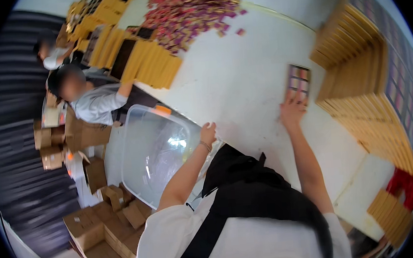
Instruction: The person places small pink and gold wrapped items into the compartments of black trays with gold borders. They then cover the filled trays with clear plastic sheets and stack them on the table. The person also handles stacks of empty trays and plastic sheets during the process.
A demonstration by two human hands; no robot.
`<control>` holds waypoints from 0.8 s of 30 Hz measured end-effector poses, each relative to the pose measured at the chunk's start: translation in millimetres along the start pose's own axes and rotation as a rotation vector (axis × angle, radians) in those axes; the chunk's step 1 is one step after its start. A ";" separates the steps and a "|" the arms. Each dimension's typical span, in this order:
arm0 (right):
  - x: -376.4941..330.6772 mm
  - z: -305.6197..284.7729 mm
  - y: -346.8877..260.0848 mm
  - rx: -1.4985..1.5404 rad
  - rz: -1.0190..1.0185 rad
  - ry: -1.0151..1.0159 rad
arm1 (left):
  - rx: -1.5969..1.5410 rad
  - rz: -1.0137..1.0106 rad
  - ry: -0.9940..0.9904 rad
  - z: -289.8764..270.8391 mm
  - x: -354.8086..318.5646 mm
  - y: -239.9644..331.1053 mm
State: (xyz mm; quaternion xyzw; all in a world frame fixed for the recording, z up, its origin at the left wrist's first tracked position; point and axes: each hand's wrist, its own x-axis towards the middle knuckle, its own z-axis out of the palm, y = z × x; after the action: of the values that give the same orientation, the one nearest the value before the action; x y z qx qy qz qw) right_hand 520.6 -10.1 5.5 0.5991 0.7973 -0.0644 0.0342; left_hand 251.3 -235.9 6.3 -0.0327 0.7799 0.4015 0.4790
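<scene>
My right hand [293,110] is over the white table at right, its fingers closed on the near end of a flat, dark-rimmed case [300,75]. Pink, pale and purple squares show in rows inside that case, and my fingers cover its near part. At the table's left edge, my left hand [208,133] is raised with loosely bent fingers apart and nothing visible in them. Just left of it stands a large clear plastic bin [128,135] with an orange handle, holding crumpled clear plastic.
Tall stacks of similar cases [359,97] line the table's right side. Many small purple-red packets [192,13] lie heaped at the far end, beside yellowish stacked trays [150,63]. Two people work at left; cardboard boxes [103,229] stand on the floor.
</scene>
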 end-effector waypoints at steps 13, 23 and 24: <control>146.3 -40.8 -301.9 0.992 -0.379 -0.237 | -1.076 0.207 -0.165 -215.6 157.0 185.2; 177.0 -12.6 -430.0 1.384 -0.052 -1.039 | -1.187 0.197 -0.187 -180.4 166.0 205.2; 170.7 -2.7 -414.5 1.407 -0.020 -0.997 | -1.195 0.199 -0.222 -175.9 166.2 203.8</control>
State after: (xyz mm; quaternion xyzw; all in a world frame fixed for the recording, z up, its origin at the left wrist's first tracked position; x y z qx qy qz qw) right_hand 75.1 39.1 11.3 0.3756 0.4693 -0.7992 0.0007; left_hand -53.9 -158.4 37.4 -0.1806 0.3651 0.8129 0.4163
